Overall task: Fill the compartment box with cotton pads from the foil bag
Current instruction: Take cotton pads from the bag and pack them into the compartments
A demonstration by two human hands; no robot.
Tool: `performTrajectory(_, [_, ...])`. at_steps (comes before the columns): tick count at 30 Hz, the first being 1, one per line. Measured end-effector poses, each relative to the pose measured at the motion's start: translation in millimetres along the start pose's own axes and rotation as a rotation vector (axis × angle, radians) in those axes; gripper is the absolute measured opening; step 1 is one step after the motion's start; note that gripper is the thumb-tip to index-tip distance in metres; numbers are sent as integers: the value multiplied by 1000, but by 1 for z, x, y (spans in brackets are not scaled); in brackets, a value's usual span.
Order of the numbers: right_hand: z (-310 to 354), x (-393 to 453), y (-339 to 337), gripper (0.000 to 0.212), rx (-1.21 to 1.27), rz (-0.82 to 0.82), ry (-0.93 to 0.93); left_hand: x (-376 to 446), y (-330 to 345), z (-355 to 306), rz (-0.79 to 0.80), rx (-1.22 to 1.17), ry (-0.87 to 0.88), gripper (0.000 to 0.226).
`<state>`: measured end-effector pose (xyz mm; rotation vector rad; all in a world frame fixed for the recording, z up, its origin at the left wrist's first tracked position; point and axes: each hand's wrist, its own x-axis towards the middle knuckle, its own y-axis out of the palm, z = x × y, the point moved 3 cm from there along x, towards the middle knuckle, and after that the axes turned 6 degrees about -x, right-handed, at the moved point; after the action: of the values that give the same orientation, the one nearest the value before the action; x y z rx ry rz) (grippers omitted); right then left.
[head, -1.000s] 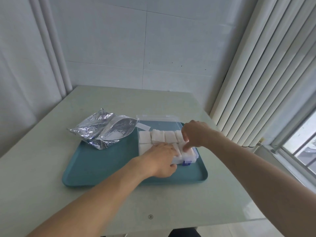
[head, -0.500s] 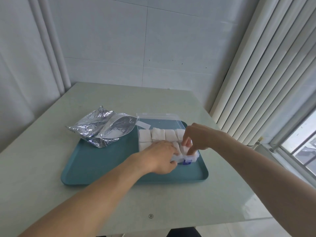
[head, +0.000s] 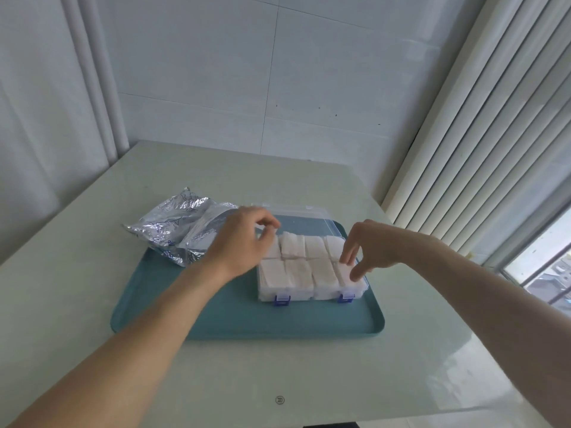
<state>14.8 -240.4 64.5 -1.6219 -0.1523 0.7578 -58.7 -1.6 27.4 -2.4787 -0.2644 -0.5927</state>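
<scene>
Head view, left to right. Crumpled foil bag (head: 173, 227) at the far left corner of the teal tray (head: 234, 322), mouth turned toward the box, partly overhanging the tray's rim onto the pale table (head: 92, 319). Just right of the bag, left hand (head: 244, 242) raised over the far left corner of the compartment box (head: 312, 267), fingers loosely curled with thumb and forefinger close together near the lid's edge; whether anything sits between them, cannot tell. Clear box on the tray's right half, lid (head: 296, 217) folded back flat behind it, two blue latches (head: 282, 299) on the near wall. White cotton pads (head: 309, 261) packed in two rows across all visible compartments, rising to about the rim. At the box's right end, right hand (head: 370, 248), fingers spread narrowly and angled down: fingertips (head: 347, 257) touching the top of the pads in the rightmost near compartment, thumb tip at the box's right edge beside that same stack. No pad lifted clear of the box by either hand. Further right, vertical white slats (head: 482, 134) and a window corner (head: 550, 273).
</scene>
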Motion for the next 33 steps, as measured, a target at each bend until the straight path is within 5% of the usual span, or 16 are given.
performTrajectory(6, [31, 43, -48, 8, 173, -439, -10, -1, -36, 47, -279, 244, 33, 15])
performTrajectory(10, [78, 106, -36, 27, 153, -323, -23, -4, -45, 71, -183, 416, -178, 27])
performTrajectory(14, [104, 147, -20, 51, 76, -205, 13, -5, -54, 78, -52, 333, -289, 39])
performTrajectory(20, [106, 151, -30, 46, 81, -212, 47, -13, -80, 95, -6, 195, -367, 60])
performTrajectory(27, [147, 118, -54, 32, 691, -404, -208, -16, -94, 107, 27, 132, -484, 68])
performTrajectory(33, [191, 148, -13, 48, 429, -332, -167, -19, -95, 109, 28, -19, -481, 84])
